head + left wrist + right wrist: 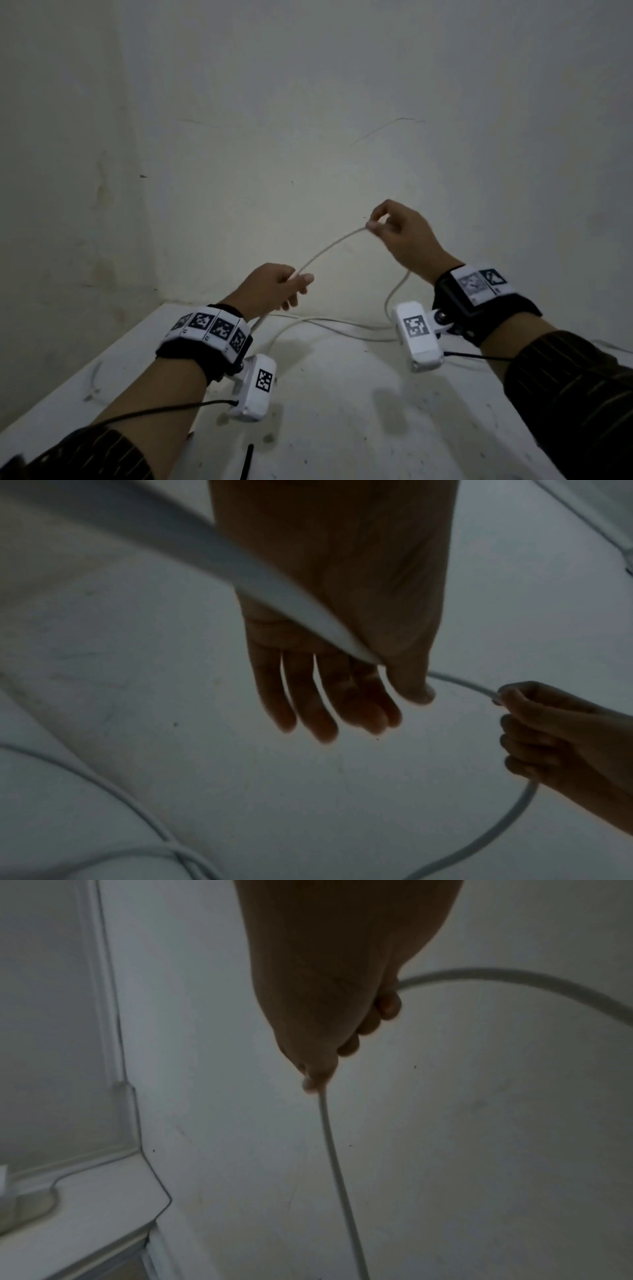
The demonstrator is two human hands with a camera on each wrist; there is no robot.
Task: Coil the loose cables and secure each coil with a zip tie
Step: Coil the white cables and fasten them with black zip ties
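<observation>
A white cable point(329, 248) stretches in the air between my two hands, above a white table point(342, 394). My left hand point(298, 284) grips it low on the left; in the left wrist view the thumb presses the cable point(274, 582) against the fingers point(308, 710). My right hand point(375, 224) pinches the cable higher up on the right with thumb and forefinger. From there the cable point(335, 1164) runs away from the right hand point(315, 1074), and another stretch arcs off behind the palm. The slack drops to the table and lies there in loose curves point(325, 322).
A thin curved white strip, maybe a zip tie point(94, 380), lies near the table's left edge. A black strip point(246, 459) lies at the near edge. Plain walls meet in a corner behind the table. More loose cable point(103, 777) crosses itself on the tabletop.
</observation>
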